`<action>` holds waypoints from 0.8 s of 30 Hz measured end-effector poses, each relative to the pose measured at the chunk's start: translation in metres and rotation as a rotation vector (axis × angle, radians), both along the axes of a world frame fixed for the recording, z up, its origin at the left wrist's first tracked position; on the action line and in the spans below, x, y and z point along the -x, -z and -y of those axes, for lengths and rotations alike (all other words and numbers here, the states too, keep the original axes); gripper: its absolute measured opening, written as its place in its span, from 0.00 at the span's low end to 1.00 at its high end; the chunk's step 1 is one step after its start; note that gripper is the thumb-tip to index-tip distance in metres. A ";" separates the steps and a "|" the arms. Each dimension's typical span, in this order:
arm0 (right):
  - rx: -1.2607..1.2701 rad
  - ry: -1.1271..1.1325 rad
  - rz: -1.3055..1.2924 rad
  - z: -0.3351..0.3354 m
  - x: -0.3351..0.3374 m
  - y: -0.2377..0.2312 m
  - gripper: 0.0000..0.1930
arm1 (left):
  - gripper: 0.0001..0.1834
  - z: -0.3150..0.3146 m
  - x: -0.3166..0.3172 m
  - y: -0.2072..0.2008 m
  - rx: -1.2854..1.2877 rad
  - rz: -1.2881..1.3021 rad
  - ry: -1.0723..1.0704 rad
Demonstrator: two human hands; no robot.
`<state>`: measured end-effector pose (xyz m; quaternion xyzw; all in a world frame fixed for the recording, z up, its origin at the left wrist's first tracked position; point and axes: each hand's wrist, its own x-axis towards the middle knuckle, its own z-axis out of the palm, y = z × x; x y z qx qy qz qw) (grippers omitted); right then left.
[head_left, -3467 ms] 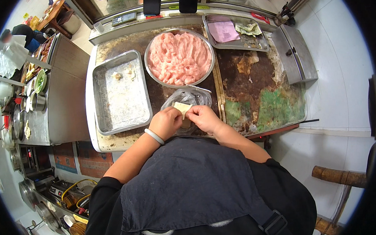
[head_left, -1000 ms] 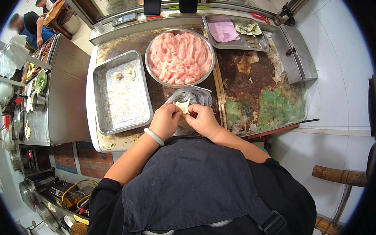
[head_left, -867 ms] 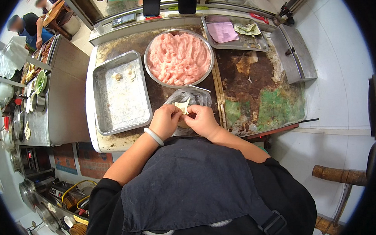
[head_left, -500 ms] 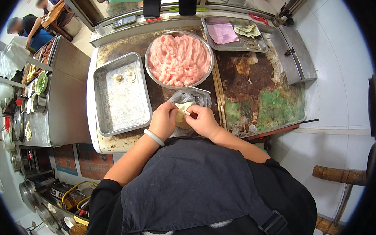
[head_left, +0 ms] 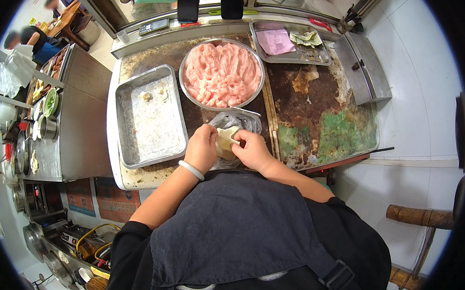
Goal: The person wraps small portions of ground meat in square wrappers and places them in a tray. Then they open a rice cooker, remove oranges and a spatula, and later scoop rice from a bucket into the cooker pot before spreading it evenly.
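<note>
My left hand point(head_left: 202, 145) pinches the left edge of a thin pale dough wrapper point(head_left: 225, 138). On its other side, the fingers of my right hand point(head_left: 253, 149) are closed on the wrapper's right edge. More pale material shows just below it, partly hidden between my hands. Right beyond my fingers lies a crumpled clear plastic bag point(head_left: 246, 122). A round metal bowl point(head_left: 263, 76) heaped with pink minced meat point(head_left: 221, 73) stands farther back. The thin handle of a utensil point(head_left: 247, 111) sticks out over its near rim.
Left of the bowl is a metal tray point(head_left: 150, 135) holding a few small pale dough pieces point(head_left: 146, 96). A smaller tray point(head_left: 291, 61) at the back right carries pink paper, banknotes and coins. A metal box point(head_left: 361, 69) borders the worktop's right side. People sit far left.
The wrapper between my fingers looks more spread out, where before its upper edge was folded and bunched. Both hands have barely shifted.
</note>
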<state>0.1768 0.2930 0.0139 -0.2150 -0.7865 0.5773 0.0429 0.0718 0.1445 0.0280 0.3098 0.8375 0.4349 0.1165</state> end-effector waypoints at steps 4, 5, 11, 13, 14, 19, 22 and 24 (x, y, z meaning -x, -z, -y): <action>-0.013 -0.001 -0.137 0.002 -0.002 0.003 0.06 | 0.09 0.003 -0.003 -0.001 -0.033 0.070 0.106; 0.013 0.005 -0.128 0.002 -0.003 0.004 0.05 | 0.09 0.003 -0.005 -0.002 -0.080 0.143 0.124; 0.282 -0.001 -0.191 0.006 -0.002 0.007 0.05 | 0.17 0.003 -0.001 -0.014 -0.039 -0.017 0.254; 0.415 -0.003 -0.163 0.008 -0.002 0.006 0.05 | 0.18 0.004 -0.001 -0.019 -0.052 -0.081 0.282; 0.415 0.005 -0.195 0.009 -0.002 0.004 0.05 | 0.19 0.004 -0.002 -0.021 -0.078 -0.115 0.304; 0.454 0.047 -0.210 0.011 -0.003 -0.001 0.03 | 0.15 0.003 -0.005 -0.020 -0.115 -0.085 0.283; 0.275 0.079 -0.188 0.012 -0.004 0.005 0.02 | 0.13 0.005 0.001 -0.010 -0.054 0.052 0.222; 0.296 0.118 -0.160 0.011 -0.008 0.011 0.02 | 0.11 0.008 0.004 0.000 -0.010 0.239 0.114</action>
